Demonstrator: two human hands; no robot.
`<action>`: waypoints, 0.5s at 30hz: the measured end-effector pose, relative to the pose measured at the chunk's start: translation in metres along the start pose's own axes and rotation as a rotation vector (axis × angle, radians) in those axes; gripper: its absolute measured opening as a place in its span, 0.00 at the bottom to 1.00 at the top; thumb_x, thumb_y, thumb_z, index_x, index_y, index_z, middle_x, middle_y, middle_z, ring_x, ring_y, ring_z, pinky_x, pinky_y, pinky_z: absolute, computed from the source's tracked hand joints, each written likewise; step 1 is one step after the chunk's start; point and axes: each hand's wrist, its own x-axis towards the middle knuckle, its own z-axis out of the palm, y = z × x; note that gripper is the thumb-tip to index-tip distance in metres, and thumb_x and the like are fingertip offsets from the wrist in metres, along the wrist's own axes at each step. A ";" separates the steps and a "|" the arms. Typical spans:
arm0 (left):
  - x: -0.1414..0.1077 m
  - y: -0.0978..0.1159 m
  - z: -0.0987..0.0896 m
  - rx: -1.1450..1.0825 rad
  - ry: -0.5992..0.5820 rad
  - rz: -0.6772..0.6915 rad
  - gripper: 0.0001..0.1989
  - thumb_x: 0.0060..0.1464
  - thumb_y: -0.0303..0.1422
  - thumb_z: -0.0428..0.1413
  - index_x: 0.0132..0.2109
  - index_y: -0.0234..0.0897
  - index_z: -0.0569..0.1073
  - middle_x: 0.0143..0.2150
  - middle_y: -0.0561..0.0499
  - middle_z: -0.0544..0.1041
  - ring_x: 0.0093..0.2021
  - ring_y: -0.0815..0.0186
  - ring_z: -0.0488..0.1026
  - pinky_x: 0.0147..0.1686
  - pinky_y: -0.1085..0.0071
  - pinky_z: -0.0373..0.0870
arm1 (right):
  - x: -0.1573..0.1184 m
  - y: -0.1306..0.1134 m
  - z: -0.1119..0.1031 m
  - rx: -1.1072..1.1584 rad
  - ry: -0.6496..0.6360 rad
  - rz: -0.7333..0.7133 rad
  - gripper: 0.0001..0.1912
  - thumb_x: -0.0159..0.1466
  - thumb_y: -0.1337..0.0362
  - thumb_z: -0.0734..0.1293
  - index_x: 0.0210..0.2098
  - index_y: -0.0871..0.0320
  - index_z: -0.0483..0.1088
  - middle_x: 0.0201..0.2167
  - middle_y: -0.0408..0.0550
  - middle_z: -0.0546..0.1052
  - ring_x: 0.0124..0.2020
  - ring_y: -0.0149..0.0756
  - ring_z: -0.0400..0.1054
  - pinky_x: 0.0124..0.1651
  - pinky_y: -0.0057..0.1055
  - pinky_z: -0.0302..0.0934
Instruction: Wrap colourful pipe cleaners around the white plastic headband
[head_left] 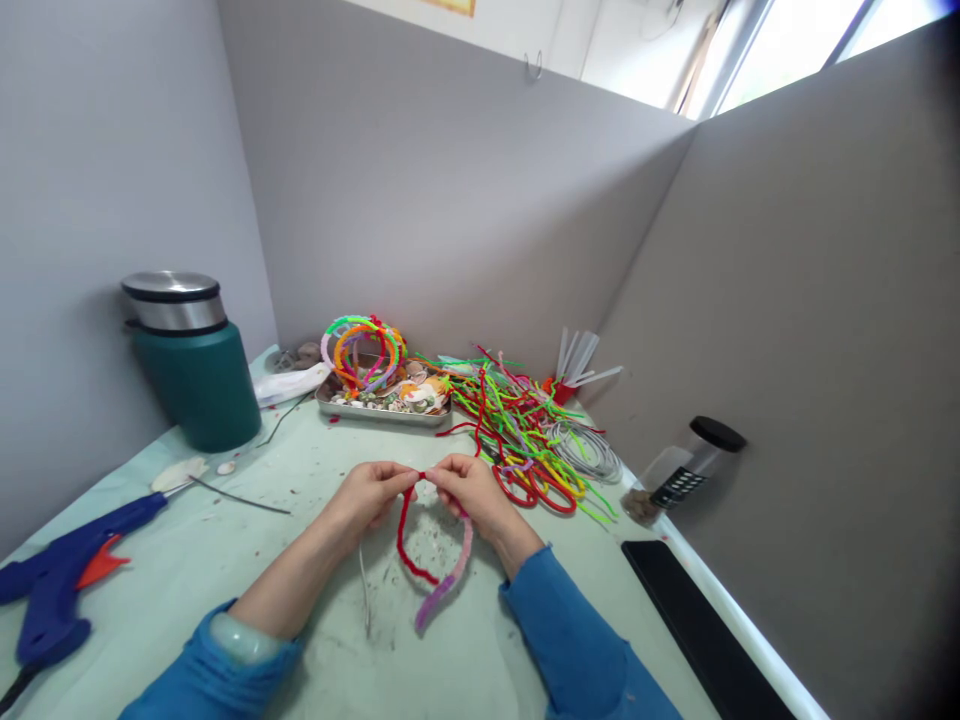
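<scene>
Between my two hands, low over the middle of the table, is a loop of pipe cleaner (403,540), red on the left and pink to purple on the right. My left hand (367,500) pinches the red part at the top of the loop. Close beside it, my right hand (472,492) pinches the same stretch, and the pink side hangs from under its fingers. The two lower ends meet or cross near the purple tip. A thin pale wire (365,590) lies below my left hand.
A metal tray (382,414) holds shells and colourful rings. Right of it lie heaped pipe cleaners (517,410) and coiled grey wire (581,450). A green flask (196,375) and blue glue gun (82,560) stand left; a black-lidded jar (686,465) and black bar (697,625) are right.
</scene>
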 end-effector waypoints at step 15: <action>0.005 -0.008 0.001 0.096 0.073 0.001 0.15 0.41 0.42 0.56 0.30 0.33 0.67 0.13 0.62 0.57 0.11 0.78 0.47 0.11 0.78 0.44 | 0.006 0.019 -0.002 -0.374 0.106 -0.256 0.10 0.56 0.59 0.64 0.25 0.60 0.68 0.16 0.38 0.66 0.18 0.25 0.58 0.21 0.21 0.50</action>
